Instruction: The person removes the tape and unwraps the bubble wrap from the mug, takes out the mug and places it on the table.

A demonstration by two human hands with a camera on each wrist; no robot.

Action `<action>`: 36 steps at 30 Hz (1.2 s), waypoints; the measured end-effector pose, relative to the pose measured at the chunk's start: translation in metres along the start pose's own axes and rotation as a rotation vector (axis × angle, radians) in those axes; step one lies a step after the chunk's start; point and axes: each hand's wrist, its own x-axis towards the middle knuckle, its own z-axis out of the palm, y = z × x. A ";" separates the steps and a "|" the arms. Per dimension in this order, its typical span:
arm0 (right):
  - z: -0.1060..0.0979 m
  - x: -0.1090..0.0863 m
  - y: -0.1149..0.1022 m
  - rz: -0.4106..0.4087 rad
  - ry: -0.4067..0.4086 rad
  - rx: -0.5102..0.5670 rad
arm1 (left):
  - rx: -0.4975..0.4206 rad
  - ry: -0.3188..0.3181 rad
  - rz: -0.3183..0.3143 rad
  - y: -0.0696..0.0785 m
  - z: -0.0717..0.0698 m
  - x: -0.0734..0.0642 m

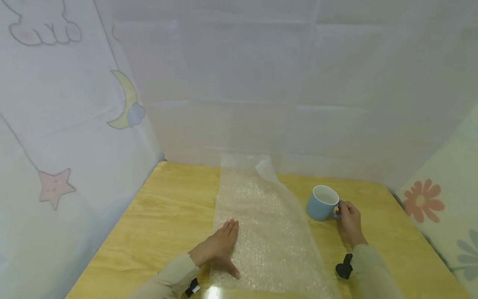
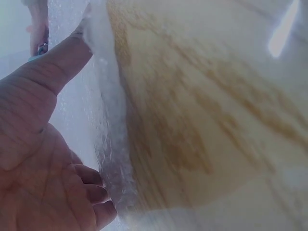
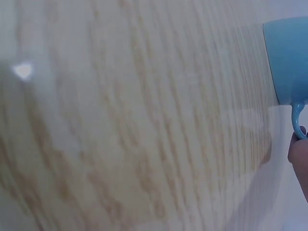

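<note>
A sheet of bubble wrap (image 1: 265, 224) lies spread over the middle of the table, its far right corner folded over. My left hand (image 1: 222, 247) rests on its left edge, fingers straight and thumb apart; the left wrist view shows the thumb and fingertips touching the bubble wrap (image 2: 113, 120). To the right of the sheet is a light blue mug (image 1: 320, 207), upright with a white inside. My right hand (image 1: 350, 222) pinches the mug's handle. In the right wrist view the mug (image 3: 291, 62) and a few fingertips show at the right edge.
The wooden table (image 1: 168, 207) carries the sheet. Pale hanging cloth with printed drawings, among them a moon (image 1: 127, 99) and a red flower (image 1: 423, 200), encloses the table at the back and both sides. Black wrist cameras (image 1: 344, 268) sit below the sleeves.
</note>
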 end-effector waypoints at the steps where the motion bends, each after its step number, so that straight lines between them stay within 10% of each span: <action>1: 0.000 0.001 -0.001 -0.011 -0.004 -0.031 | 0.009 0.001 0.000 0.000 0.000 0.001; 8: -0.005 0.004 -0.008 0.022 -0.010 -0.176 | 0.015 -0.011 0.007 -0.001 -0.003 0.001; 17: 0.000 0.006 -0.010 0.048 0.045 -0.029 | 0.061 0.015 0.057 -0.008 -0.004 0.002; 36: -0.007 -0.007 -0.029 -0.067 0.108 -0.243 | -0.273 0.114 0.066 -0.026 0.002 -0.002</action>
